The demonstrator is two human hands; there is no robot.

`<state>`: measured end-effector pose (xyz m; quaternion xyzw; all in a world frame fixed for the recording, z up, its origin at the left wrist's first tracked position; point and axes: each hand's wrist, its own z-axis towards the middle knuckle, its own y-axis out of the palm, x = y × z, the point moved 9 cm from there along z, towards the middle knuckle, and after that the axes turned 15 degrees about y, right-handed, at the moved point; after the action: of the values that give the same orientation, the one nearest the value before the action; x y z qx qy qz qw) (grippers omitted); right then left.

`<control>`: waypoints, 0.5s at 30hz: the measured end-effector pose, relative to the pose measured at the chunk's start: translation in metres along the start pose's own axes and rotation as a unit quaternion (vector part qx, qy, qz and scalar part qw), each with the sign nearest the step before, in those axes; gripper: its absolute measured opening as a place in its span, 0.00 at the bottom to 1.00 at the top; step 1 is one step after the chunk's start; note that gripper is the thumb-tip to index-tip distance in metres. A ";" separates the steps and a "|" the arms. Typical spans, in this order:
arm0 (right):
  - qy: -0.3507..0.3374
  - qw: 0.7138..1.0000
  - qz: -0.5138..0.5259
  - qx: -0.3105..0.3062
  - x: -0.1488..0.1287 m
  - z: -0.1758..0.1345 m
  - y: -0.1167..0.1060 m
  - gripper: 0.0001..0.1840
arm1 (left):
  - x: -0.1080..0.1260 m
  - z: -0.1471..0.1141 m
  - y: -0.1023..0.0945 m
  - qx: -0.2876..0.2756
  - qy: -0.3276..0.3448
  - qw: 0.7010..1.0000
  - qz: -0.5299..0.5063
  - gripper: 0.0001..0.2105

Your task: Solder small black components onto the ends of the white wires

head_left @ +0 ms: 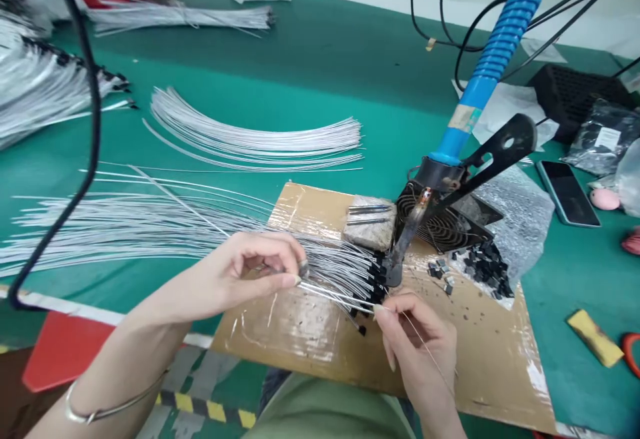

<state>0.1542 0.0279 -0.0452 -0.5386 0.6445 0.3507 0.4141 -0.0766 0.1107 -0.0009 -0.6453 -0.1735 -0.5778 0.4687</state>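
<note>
Pinching white cable (340,297) over cardboard (490,352): left hand (255,267) fingers closed along its length, right hand (419,340) fingers closed farther along, thin wire (428,348) crossing that hand

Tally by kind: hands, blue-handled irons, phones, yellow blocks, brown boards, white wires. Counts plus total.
Hands: 2 (left hand, right hand)
Blue-handled iron: 1
Phone: 1
Yellow block: 1
Brown board: 1
White wires: too many to count
Total: 6, wires excluded
</note>
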 end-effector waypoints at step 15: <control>-0.074 0.995 -0.062 0.001 -0.012 -0.003 0.003 0.15 | 0.020 0.000 0.048 -0.011 -0.025 0.997 0.075 0.10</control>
<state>0.1518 0.0304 -0.0335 -0.5499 0.5778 0.3625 0.4821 -0.0342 0.0799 -0.0021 -0.6756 -0.1302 -0.5267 0.4992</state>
